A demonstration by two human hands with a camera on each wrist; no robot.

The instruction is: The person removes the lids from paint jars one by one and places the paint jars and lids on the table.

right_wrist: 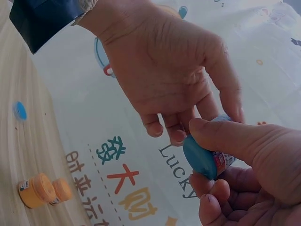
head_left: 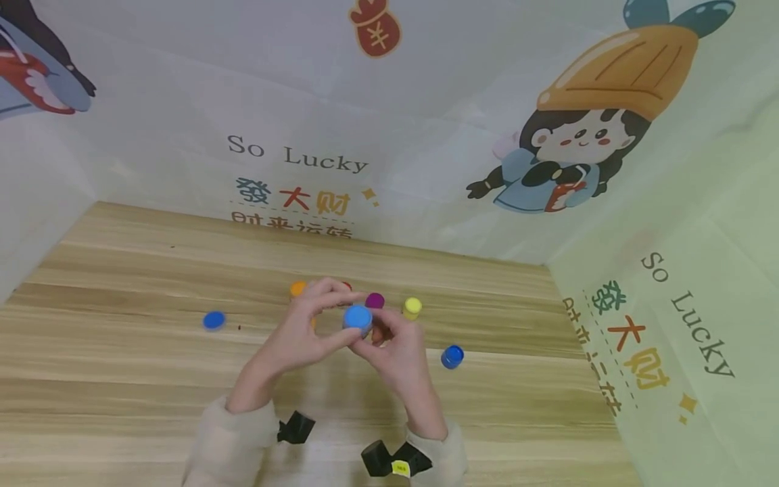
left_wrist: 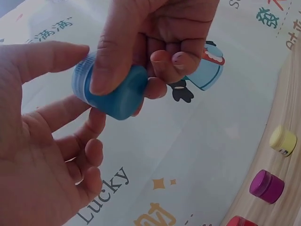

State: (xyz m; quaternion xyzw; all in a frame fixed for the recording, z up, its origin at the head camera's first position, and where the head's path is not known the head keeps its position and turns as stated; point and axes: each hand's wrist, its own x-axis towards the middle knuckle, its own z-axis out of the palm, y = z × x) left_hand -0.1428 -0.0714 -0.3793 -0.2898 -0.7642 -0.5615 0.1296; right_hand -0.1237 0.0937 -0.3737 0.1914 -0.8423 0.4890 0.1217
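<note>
In the head view, both hands meet over the table around a small blue paint jar (head_left: 358, 318), its light blue lid facing up. My right hand (right_wrist: 263, 165) grips the jar's body between thumb and fingers. The thumb and index finger of my left hand (left_wrist: 42, 127) pinch the ribbed lid (left_wrist: 82, 80); its other fingers curl loosely below. A printed label shows on the jar in the right wrist view, partly covered by fingers. Part of the right hand (head_left: 398, 345) lies behind the jar in the head view.
Behind the hands stand orange (head_left: 297, 289), purple (head_left: 374, 301) and yellow (head_left: 412, 308) jars, plus a partly hidden red one (head_left: 347, 286). A flat blue lid (head_left: 214, 320) lies left, and a dark blue jar (head_left: 452, 356) is at right. Printed cloth walls surround the wooden table (head_left: 122, 406).
</note>
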